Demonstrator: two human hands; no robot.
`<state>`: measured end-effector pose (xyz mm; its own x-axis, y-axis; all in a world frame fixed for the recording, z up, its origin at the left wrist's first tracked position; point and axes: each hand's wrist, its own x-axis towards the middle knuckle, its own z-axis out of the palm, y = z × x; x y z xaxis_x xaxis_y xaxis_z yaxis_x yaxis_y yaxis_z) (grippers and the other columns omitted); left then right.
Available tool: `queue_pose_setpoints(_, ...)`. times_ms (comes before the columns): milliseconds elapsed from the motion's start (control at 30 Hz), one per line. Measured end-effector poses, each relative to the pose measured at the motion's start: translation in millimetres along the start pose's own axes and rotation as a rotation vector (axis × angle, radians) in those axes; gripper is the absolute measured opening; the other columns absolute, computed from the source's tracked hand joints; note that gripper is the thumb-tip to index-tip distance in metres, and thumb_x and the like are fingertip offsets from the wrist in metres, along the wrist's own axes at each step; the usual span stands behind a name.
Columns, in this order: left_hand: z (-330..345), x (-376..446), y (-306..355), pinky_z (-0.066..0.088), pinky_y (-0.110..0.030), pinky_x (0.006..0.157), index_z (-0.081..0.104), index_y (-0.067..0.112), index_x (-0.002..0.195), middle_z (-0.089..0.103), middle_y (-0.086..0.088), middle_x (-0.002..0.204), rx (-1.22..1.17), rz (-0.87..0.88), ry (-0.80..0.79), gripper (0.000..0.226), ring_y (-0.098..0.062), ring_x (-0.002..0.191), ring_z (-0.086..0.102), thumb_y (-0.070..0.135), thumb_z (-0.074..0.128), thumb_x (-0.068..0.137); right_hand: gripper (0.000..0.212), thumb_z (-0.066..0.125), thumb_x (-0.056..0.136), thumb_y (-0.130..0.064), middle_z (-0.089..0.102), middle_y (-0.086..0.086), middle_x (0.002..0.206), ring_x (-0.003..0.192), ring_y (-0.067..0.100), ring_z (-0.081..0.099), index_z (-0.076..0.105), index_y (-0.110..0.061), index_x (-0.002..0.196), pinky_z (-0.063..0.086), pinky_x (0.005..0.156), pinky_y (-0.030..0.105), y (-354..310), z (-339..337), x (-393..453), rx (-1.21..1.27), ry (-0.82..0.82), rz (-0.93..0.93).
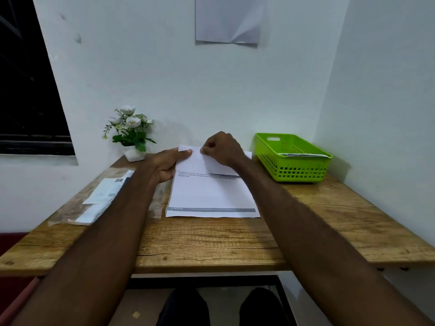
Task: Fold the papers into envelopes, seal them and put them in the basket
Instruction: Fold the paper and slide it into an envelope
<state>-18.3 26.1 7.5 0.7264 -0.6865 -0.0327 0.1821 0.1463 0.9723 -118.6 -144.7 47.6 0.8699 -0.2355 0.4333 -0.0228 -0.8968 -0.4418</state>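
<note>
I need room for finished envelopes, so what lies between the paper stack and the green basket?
In the head view, only bare wooden table separates the paper stack from the green basket; the right hand rests on the folded sheet.

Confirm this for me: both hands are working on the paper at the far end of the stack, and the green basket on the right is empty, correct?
Not quite. The green basket is not empty: the head view shows folded paper already lying in it. The rest stands: the left hand and the right hand both hold the sheet at the far end of the stack.
</note>
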Motion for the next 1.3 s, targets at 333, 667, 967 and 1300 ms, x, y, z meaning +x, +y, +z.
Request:
queue_pose_setpoints(333, -7.6, -4.0, 5.7, 0.065, -0.043, 0.068, 0.064, 0.005, 0.120, 0.075, -0.017, 0.108, -0.055, 0.010, 0.027, 0.021, -0.027, 0.086, 0.078, 0.014, 0.057, 0.103, 0.020, 0.084, 0.082, -0.019, 0.076, 0.014, 0.085, 0.076, 0.011, 0.061, 0.081, -0.001, 0.089, 0.052, 0.071, 0.034, 77.9, -47.3, -25.0, 0.462, 0.020, 0.103)
queue_pose_setpoints(667, -5.7, -7.8, 9.5, 0.065, -0.044, 0.074, 0.057, 0.006, 0.134, 0.069, -0.015, 0.123, -0.102, 0.055, -0.006, 0.030, -0.023, 0.087, 0.077, 0.016, 0.051, 0.106, 0.031, 0.077, 0.089, -0.020, 0.078, 0.008, 0.110, 0.099, 0.024, 0.076, 0.073, -0.009, 0.118, 0.063, 0.079, 0.039, 89.2, -31.3, -32.3, 0.846, -0.161, 0.271)
queue_pose_setpoints(967, -11.5, -18.0, 8.4, 0.064, -0.041, 0.079, 0.061, 0.002, 0.133, 0.070, -0.019, 0.128, 0.064, -0.162, -0.102, 0.051, -0.027, 0.103, 0.075, 0.005, 0.071, 0.084, 0.022, 0.068, 0.096, -0.012, 0.077, 0.009, 0.108, 0.086, 0.018, 0.076, 0.072, -0.010, 0.117, 0.065, 0.070, 0.036, 81.1, -27.2, -34.1, 0.924, -0.043, 0.289)
queue_pose_setpoints(1300, -9.4, -20.1, 11.2, 0.064, -0.035, 0.075, 0.058, -0.004, 0.130, 0.074, -0.017, 0.108, -0.061, -0.154, 0.009, 0.029, -0.022, 0.082, 0.078, -0.002, 0.048, 0.103, 0.027, 0.068, 0.088, 0.000, 0.076, 0.015, 0.113, 0.099, 0.029, 0.074, 0.077, -0.010, 0.112, 0.063, 0.085, 0.046, 78.4, -35.0, -34.7, 0.999, -0.020, 0.201)
